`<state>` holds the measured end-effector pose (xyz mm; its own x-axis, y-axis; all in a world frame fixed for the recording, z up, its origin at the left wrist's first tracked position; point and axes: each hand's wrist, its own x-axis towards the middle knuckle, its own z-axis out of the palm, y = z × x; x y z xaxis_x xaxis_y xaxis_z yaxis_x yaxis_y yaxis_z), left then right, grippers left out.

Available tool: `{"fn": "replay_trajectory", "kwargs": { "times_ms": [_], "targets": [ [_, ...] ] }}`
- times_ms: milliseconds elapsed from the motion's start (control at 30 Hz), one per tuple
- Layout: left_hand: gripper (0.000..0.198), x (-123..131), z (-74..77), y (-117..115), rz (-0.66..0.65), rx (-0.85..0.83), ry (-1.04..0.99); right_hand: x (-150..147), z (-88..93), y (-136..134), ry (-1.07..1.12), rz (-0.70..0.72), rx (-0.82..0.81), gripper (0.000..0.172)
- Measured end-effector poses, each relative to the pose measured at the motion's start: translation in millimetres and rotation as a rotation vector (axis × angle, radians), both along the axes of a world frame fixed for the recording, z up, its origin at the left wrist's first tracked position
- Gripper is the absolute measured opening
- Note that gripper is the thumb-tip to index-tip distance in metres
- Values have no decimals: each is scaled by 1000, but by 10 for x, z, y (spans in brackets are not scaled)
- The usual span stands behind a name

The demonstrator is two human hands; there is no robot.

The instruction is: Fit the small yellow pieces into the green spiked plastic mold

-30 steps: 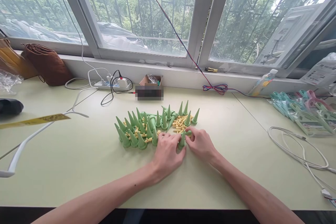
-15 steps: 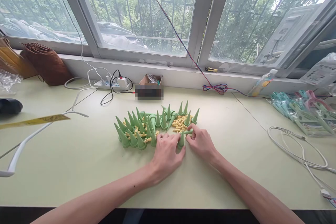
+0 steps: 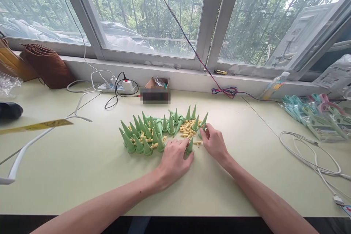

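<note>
Our left hand pinches one green cone upright, tip up, at the near edge of the cone cluster. Our right hand sits just right of it. Its fingertips are curled at the far-right cone beside the yellow pegs, and we cannot tell whether they grip. Room to move is on the tabletop, near and right, short of the white cable.

The premises appeared to be a small assembly workroom, not a household room. A long pale tabletop ran beneath wide sliding windows with outside grilles. Identical green cones and small yellow parts lay there in bulk. A power strip, loose cables and bagged stock occupied the margins.
</note>
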<state>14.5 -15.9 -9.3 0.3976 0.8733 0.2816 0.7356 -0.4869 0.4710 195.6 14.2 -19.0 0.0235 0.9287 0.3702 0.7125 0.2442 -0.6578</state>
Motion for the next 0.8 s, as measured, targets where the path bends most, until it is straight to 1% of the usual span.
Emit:
{"fn": "replay_trajectory", "kwargs": {
  "times_ms": [200,267,300,367,400,467,500,567,600,700,800],
  "targets": [
    [19,-2,-1,21,8,-17,-5,32,-54,56,56,5,-11,20],
    [18,-6,-5,27,8,-17,-20,23,-52,53,89,-13,-12,20],
    [18,-8,-8,29,6,-18,-30,15,-45,47,112,-31,-7,24],
    [18,-11,-12,32,8,-15,-43,-1,-17,27,164,-76,24,40],
    [17,-11,-14,33,6,-10,-46,-8,0,15,178,-94,44,42],
    [17,-12,-17,34,4,11,-46,-23,33,-8,195,-118,77,34],
    [16,-12,-18,35,1,21,-44,-30,46,-19,173,-101,87,26],
    [15,-12,-20,37,-13,35,-55,-47,56,-39,92,-21,94,13],
    [15,-13,-21,39,-24,41,-66,-57,54,-47,37,34,88,10],
    [16,-18,-27,51,-43,64,-105,-89,28,-69,-100,157,32,8],
    [16,-24,-44,67,-35,83,-122,-105,-4,-81,-181,195,-43,7]
  ]
}}
